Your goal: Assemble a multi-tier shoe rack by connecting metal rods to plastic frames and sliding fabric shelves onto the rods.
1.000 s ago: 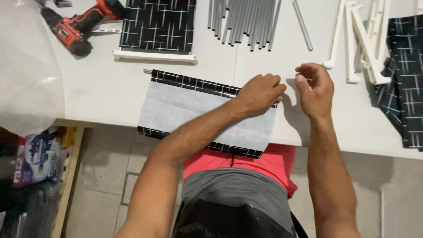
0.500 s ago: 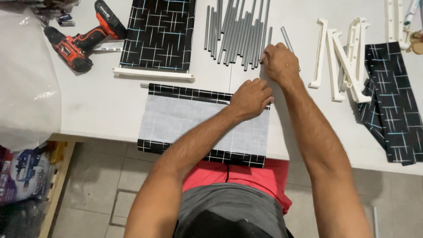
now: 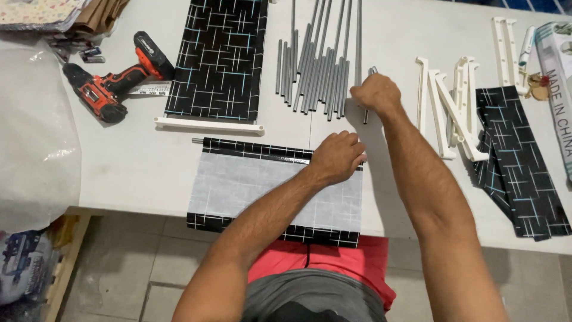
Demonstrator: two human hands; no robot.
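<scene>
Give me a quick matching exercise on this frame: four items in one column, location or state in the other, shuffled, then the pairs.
Items:
1. cordless drill
2. left hand
3. right hand
4. white plastic brackets

Places/states:
A. gripping a single grey tube beside the tube pile
B. lying on the table's far left
C. pressing on the top edge of the fabric panel, white backing up
D. heaped right of the tubes, next to a black patterned strip

Pairs: 1-B, 2-C, 3-A, 4-D

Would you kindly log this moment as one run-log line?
left hand: pressing black patterned fabric panel | right hand: grip on grey metal rod | surface: white table
</scene>
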